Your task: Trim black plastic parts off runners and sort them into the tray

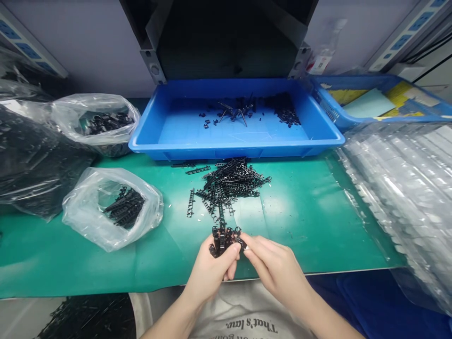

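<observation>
My left hand [213,266] is closed around a bunch of black plastic strips [222,238] at the front edge of the table. Thumb and fingers of my right hand [270,259] pinch the right end of one black piece [241,242] in that bunch. Just beyond my hands lies a loose pile of black plastic strips [233,181] with ring-shaped loops along them. One single strip [190,202] rests apart, left of the pile. The parts inside my left palm are hidden.
A blue tray [226,151] with small black parts stands behind the pile. Two clear bags [81,226] of black parts sit at the left. Stacked clear plastic trays [399,188] and a blue basket [335,115] occupy the right. Below the left table edge is a bin [140,310].
</observation>
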